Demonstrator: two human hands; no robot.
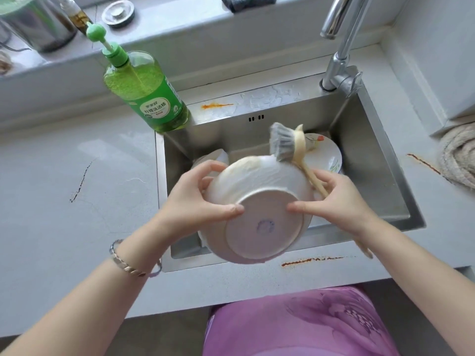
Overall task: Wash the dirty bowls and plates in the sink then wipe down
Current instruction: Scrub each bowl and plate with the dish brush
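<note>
I hold a large white bowl [259, 201] tilted over the steel sink [372, 160], its underside and blue base mark facing me. My left hand [195, 201] grips its left rim, thumb on the foot ring. My right hand [334, 199] steadies the right side while also holding a dish brush [285, 145] by its wooden handle, grey bristles resting at the bowl's far rim. A white plate [323, 152] with a floral pattern leans at the sink's back right. Another white dish [218, 156] shows behind my left hand.
A green dish-soap pump bottle [144, 91] stands at the sink's back-left corner. The chrome faucet [339, 44] rises at the back right. Orange stains [311, 260] mark the counter. A rolled cloth [460, 155] lies at the right, a dark cloth [246, 1] on the ledge.
</note>
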